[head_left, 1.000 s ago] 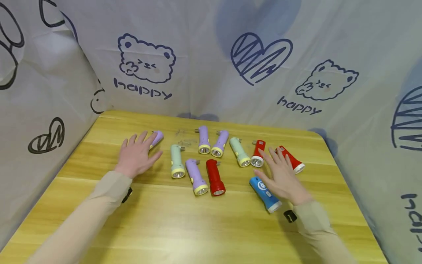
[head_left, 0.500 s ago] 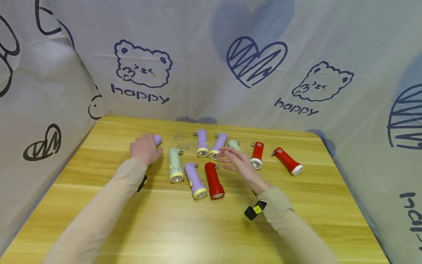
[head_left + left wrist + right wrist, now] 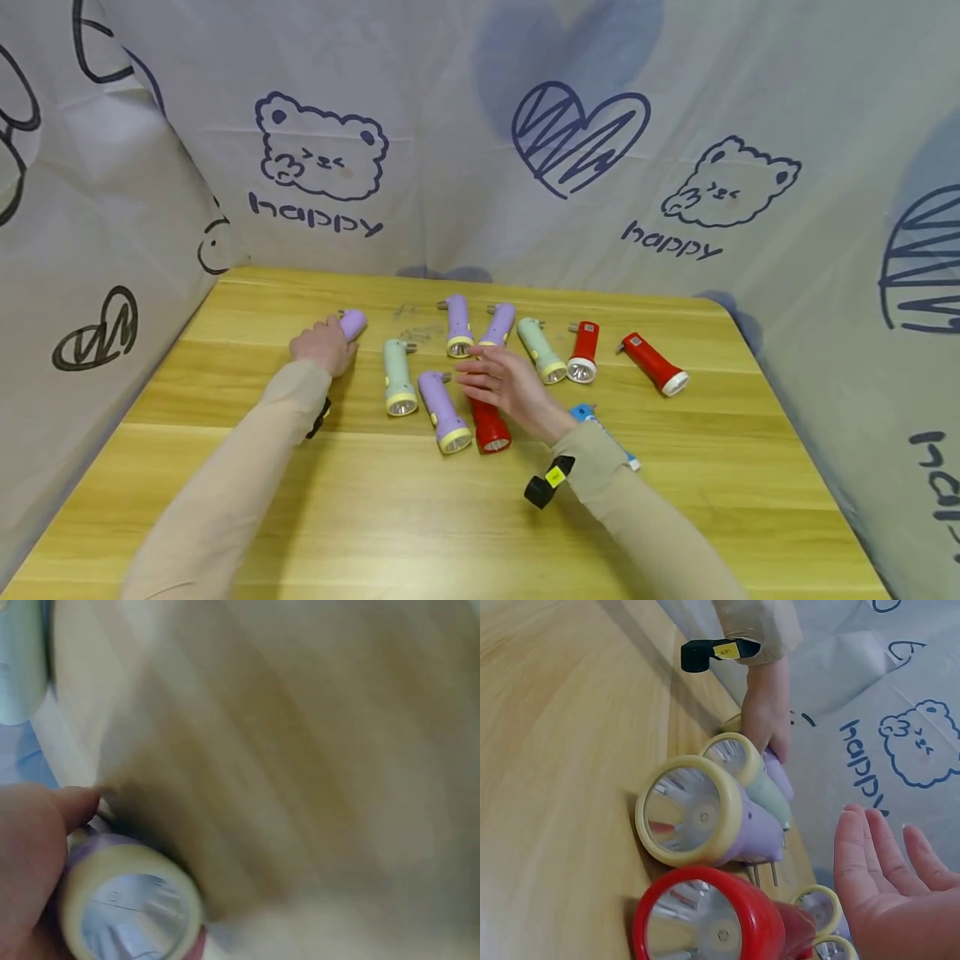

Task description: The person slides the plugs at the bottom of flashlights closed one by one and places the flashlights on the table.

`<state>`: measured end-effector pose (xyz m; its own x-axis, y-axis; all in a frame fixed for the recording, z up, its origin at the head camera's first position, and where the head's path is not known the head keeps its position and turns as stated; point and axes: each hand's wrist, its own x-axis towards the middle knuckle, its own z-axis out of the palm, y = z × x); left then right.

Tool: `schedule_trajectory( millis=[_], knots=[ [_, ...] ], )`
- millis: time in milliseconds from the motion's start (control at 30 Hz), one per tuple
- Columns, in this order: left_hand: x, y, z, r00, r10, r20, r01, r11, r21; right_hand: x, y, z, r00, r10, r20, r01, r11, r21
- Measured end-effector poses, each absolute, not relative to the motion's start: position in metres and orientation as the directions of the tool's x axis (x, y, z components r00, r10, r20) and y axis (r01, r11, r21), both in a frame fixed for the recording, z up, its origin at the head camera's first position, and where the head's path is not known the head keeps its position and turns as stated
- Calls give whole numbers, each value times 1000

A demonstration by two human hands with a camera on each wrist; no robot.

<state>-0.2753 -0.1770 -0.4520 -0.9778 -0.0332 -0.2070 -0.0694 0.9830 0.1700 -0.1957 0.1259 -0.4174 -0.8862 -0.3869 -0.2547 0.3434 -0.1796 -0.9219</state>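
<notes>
My left hand (image 3: 322, 343) grips a purple flashlight (image 3: 352, 323) at the left of the group. In the left wrist view, thumb and fingers lie round its purple body by the cream-rimmed lens (image 3: 131, 904). My right hand (image 3: 510, 387) hovers over a red flashlight (image 3: 491, 429), its fingers extended and holding nothing; it hides part of that flashlight. Just left of it lies another purple flashlight (image 3: 444, 412) with a cream rim and metal plug prongs. A mint-green flashlight (image 3: 399, 377) lies between the two hands.
Behind the right hand lie two purple flashlights (image 3: 458, 321), a mint one (image 3: 540, 350), and two red ones with white rims (image 3: 654, 364). A blue flashlight (image 3: 596, 421) is partly hidden by the right sleeve. Printed cloth (image 3: 465, 167) walls the wooden table (image 3: 390, 517).
My left hand has moved onto the purple flashlight and taken hold of it. The right hand has swung left from above the blue flashlight to above the middle red one.
</notes>
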Motion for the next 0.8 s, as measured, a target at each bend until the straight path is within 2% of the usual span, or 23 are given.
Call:
schedule_trajectory(
  millis=[267,500,633,800],
  knots=[
    [-271,-188,-457,-981,42,-188,2,978,210,-197,117,-416,-889,-353,-291,364,-160,-918],
    [-261,-188,-442,-980,99,-173,50,963,266,-198,113,-414,-905,-328,-270,327,-131,-936],
    [-252,-179,-429,-978,156,-136,109,947,302,-198,113,-411,-935,-288,-208,236,-69,-969],
    [-239,-161,-415,-974,219,-54,188,919,346,-199,115,-406,-957,-286,-39,18,74,-997]
  ],
)
